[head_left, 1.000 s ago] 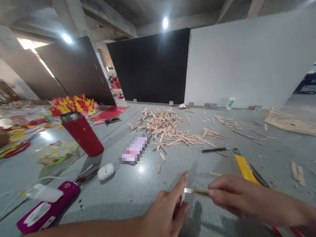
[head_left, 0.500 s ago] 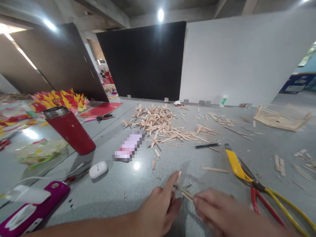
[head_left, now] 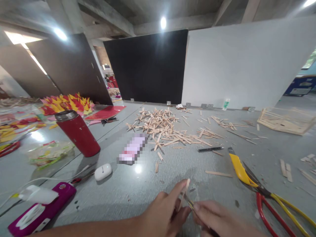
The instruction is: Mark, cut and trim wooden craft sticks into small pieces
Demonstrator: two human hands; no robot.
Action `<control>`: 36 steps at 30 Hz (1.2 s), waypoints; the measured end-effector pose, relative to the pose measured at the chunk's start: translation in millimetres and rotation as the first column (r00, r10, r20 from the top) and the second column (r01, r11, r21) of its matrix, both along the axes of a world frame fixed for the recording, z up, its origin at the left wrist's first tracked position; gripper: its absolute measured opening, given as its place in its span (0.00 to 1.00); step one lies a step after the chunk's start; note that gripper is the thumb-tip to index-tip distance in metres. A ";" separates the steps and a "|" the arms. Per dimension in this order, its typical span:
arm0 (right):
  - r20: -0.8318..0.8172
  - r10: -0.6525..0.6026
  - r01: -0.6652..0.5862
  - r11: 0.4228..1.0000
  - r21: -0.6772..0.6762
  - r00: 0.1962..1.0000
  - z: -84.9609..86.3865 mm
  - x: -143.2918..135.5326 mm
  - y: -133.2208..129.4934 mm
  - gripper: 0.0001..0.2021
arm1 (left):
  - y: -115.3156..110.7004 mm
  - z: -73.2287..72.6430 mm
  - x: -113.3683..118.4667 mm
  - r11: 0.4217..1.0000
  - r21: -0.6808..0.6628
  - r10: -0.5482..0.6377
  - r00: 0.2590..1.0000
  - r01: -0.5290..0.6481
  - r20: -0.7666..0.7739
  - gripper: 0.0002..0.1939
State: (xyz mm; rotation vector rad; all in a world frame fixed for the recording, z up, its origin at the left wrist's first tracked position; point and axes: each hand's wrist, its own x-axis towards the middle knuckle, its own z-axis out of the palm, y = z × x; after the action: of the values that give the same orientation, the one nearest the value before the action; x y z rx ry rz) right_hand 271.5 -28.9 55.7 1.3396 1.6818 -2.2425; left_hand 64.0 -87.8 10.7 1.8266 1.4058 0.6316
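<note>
While the left hand (head_left: 166, 208) pinches a wooden stick (head_left: 188, 183) at five o'clock in view, the right hand (head_left: 212, 214), closed around a slim cutter (head_left: 191, 203), sits nearer it than a second ago. Pale, narrow and round-tipped, the stick leans toward one o'clock.

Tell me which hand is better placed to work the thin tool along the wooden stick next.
Right, most likely: the right hand grips the thin tool, its tip at or near the wooden stick, while the left hand is busy holding that stick.
</note>
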 end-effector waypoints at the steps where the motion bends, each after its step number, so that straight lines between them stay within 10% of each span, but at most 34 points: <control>1: 0.024 0.013 -0.012 1.000 -0.024 1.000 7.1 3.1 7.2 0.13 | -0.2 1.4 -0.8 1.000 0.008 -0.010 1.000 0.010 -0.001 0.33; 6: 0.040 0.276 -0.267 0.950 -0.162 0.960 35.5 12.0 40.9 0.09 | -1.1 2.3 -5.7 0.993 0.003 -0.121 0.992 0.122 -0.030 0.34; 13: -0.045 -0.045 0.042 0.997 -0.072 0.998 -0.7 0.1 -2.2 0.16 | 2.1 5.8 -3.8 0.984 -0.174 -0.042 0.999 0.042 0.003 0.34; 22: 0.114 0.326 -0.329 0.944 0.012 0.938 31.6 17.0 58.8 0.18 | 0.0 21.3 -4.8 0.973 -0.136 -0.174 0.979 0.188 0.109 0.31; 29: 0.091 0.117 -0.128 0.984 0.126 0.989 27.9 6.7 22.8 0.19 | 1.3 9.2 0.5 0.979 -0.095 0.196 0.957 -0.179 0.212 0.29; 36: -0.019 -0.025 0.025 0.999 0.046 1.000 14.4 -7.7 4.6 0.19 | -2.0 4.9 2.0 0.973 -0.109 0.216 0.969 -0.203 0.122 0.17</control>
State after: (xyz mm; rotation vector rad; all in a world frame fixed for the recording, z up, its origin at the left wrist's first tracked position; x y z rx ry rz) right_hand 263.8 -24.2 70.0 1.3617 1.7434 -2.2489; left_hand 66.0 -89.8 15.7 1.5444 1.5234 0.7655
